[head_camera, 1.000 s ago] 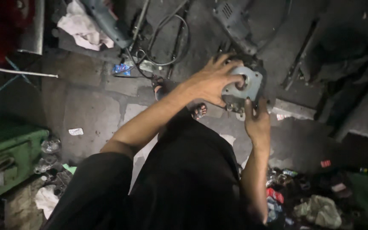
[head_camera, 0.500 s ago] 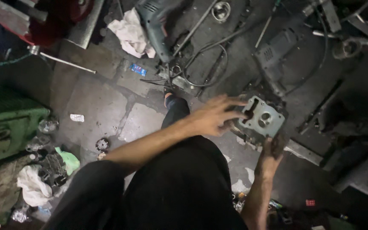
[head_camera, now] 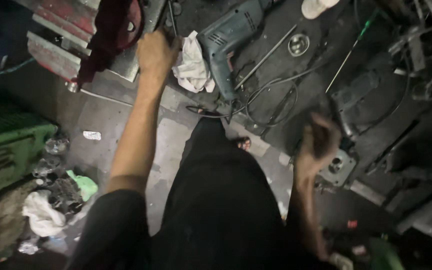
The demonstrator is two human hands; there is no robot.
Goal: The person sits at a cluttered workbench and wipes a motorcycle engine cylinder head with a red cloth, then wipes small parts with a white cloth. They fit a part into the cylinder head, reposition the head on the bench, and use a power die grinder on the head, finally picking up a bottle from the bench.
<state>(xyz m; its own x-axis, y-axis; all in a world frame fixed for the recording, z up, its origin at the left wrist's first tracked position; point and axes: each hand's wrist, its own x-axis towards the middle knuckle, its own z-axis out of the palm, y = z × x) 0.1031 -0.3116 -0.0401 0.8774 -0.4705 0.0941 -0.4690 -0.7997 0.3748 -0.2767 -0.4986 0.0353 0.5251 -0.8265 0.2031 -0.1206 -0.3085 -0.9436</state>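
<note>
**Left reach up to the red machine, right fist beside the grey plate**

Swung away from the grey plate [head_camera: 340,167] since half a second ago: left hand [head_camera: 155,51] now far up and to the left, arm stretched long, fingers curled down at the edge of a red metal machine [head_camera: 71,35]. Cannot tell what, if anything, is clamped under those fingers. Just right of that hand, a crumpled white rag [head_camera: 192,65]; beyond the rag, a blue-grey power drill [head_camera: 231,37] lying flat, cord looping toward the knee.

Right hand [head_camera: 320,142] blurred, closed into a loose fist, raised just left of and above the grey plate with its round hole. Touching or apart: not clear through the blur. Plate resting low at the rim of a dark, cluttered bench, a dark motor body [head_camera: 361,102] close above it.

Open grey floor between the two arms and left of the left forearm. Further left of it, a green box [head_camera: 6,150]; below that, a white cloth [head_camera: 43,217] and a green wrapper [head_camera: 83,185] among scraps. Small red bits on the floor below the right wrist.
</note>
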